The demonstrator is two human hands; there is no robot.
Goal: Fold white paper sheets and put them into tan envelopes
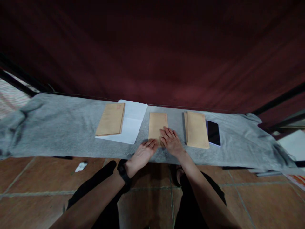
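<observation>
A brown paper envelope [156, 123] lies flat on the grey cloth, in the middle of the bench. My left hand [145, 152] rests on its lower left corner, fingers stretched out. On its lower right part lies my right hand [172, 142], palm down with the fingers spread. To the left, a stack of brown envelopes [111, 120] sits on white paper sheets [132, 124]. Another small stack of envelopes [197, 129] is to the right of my right hand. Neither hand holds anything.
A phone [213, 133] lies beside the right stack. Grey cloth [64, 127] covers the narrow bench. Behind it hangs a dark red curtain [152, 63]. A crumpled white tissue [81, 166] is on the tiled floor [45, 176]. My legs are close under the front edge.
</observation>
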